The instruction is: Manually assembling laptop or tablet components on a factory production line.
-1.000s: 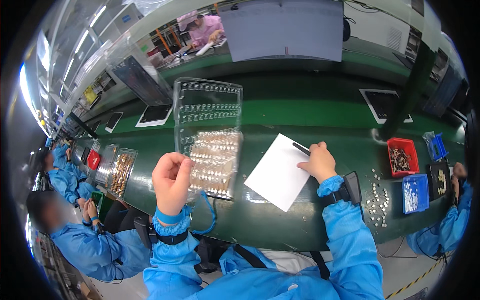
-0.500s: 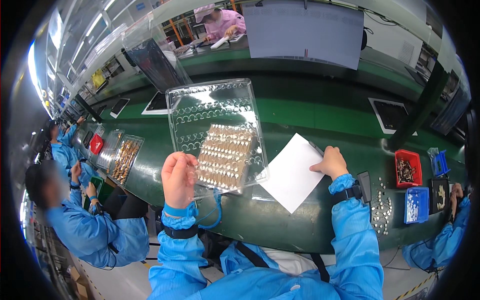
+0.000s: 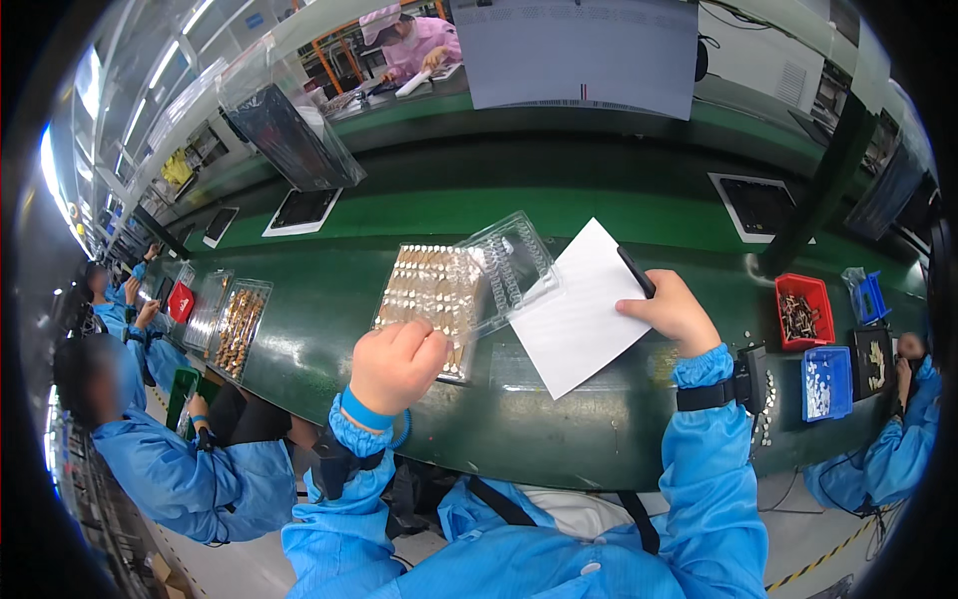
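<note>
My left hand (image 3: 401,365) is closed over the near edge of a tray (image 3: 419,290) filled with rows of small brown parts with pale tips. Whatever its curled fingers hold is hidden. A clear plastic tray (image 3: 507,268) lies at a slant, overlapping the filled tray's right side and reaching the white sheet (image 3: 579,314). Between thumb and fingers, my right hand (image 3: 671,307) grips that sheet by its right edge. Along the same edge, against the fingers, is a dark stick-like piece (image 3: 636,271) whose kind I cannot make out.
On the green bench stand a red bin (image 3: 804,311) and a blue bin (image 3: 827,383) of small parts, right of me. Loose pale pieces (image 3: 766,409) lie by my right wrist. A parts tray (image 3: 239,324) sits at left. Co-workers sit on both sides.
The clear plastic tray has come down from above the filled tray, toward the sheet. My left hand has shifted right and curled closed. The sheet has moved slightly up in view.
</note>
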Available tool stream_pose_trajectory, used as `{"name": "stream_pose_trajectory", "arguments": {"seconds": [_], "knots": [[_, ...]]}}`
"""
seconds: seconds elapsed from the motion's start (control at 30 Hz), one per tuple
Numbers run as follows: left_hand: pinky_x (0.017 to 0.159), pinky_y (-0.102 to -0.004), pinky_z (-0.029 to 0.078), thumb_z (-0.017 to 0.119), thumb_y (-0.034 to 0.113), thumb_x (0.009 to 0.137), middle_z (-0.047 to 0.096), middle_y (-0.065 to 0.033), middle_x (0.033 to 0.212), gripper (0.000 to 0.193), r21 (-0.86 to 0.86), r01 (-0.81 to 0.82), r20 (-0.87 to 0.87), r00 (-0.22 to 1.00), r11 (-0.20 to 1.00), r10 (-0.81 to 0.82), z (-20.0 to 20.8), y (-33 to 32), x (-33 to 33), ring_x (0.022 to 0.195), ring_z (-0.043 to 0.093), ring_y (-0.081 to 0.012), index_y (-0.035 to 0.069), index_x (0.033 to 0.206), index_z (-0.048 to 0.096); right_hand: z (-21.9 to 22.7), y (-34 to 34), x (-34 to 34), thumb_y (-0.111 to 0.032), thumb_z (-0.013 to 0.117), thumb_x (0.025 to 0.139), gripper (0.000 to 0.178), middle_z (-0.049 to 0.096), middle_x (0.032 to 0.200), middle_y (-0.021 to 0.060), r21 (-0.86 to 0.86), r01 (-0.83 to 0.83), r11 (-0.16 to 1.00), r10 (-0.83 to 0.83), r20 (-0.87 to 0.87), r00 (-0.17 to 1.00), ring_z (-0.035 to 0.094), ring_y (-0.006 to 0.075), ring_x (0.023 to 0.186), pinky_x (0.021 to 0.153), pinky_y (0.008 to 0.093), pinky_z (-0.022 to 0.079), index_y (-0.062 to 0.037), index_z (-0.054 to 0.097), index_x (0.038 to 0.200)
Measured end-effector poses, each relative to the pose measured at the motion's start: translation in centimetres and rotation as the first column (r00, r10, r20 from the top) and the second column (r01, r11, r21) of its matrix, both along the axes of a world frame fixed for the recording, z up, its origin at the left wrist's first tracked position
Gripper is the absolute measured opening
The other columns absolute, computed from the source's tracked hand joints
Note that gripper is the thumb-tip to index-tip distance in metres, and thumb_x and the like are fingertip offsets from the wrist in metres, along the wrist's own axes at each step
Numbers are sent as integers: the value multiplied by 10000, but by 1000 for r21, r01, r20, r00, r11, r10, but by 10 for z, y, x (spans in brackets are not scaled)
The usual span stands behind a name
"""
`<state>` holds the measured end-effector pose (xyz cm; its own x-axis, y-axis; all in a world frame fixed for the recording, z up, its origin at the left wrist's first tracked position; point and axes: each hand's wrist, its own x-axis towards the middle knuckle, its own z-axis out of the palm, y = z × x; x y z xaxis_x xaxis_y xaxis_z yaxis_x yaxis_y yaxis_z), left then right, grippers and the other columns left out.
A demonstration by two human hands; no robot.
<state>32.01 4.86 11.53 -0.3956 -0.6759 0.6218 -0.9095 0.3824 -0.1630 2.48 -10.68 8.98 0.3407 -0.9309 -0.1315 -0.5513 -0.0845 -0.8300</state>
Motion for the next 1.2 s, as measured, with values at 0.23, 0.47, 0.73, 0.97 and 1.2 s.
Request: {"name": "stream_pose_trajectory", "arguments": {"seconds": [0.23, 0.47, 0.73, 0.97, 1.2], "knots": [[442, -271, 403, 635, 79, 636, 553, -30, 735, 127, -132, -30, 73, 997, 991, 40, -11, 10, 9, 548, 520, -167, 100, 727, 550, -5, -2, -1, -155, 681, 687, 336, 628, 772, 110, 1, 16, 1000, -16, 272, 962, 591, 168, 697, 651, 281, 466, 95, 594, 894], [428, -203, 363, 530, 76, 858, 587, -45, 734, 53, -32, -201, -981, 193, 979, 8, -35, 12, 38, 525, 487, -85, 40, 824, 548, 17, 8, 3, -125, 668, 709, 336, 622, 811, 104, -25, 52, 998, -41, 329, 943, 584, 154, 728, 668, 272, 461, 89, 574, 950], [349, -166, 283, 534, 184, 886, 581, -27, 742, 146, 89, -47, -855, -517, 995, 52, -64, 10, 79, 492, 444, -24, 43, 849, 535, 33, 11, 8, -110, 649, 729, 292, 625, 806, 106, -75, 92, 993, -57, 375, 925, 583, 150, 715, 652, 258, 454, 90, 578, 929], [495, -214, 422, 544, 205, 882, 594, -45, 789, 171, 42, 255, -747, -634, 966, 200, -90, 19, 98, 597, 523, -90, 34, 871, 545, 43, 20, 12, -105, 640, 741, 274, 625, 811, 101, -85, 135, 987, -80, 470, 879, 579, 146, 720, 670, 258, 451, 82, 582, 932], [356, -161, 309, 568, 220, 870, 579, -44, 737, 193, 212, 180, -739, -614, 961, 278, -81, 24, 85, 469, 430, -31, 28, 882, 545, 41, 21, 13, -109, 644, 746, 270, 621, 817, 93, -78, 148, 986, -103, 413, 905, 576, 139, 727, 678, 259, 450, 75, 582, 934]]}}
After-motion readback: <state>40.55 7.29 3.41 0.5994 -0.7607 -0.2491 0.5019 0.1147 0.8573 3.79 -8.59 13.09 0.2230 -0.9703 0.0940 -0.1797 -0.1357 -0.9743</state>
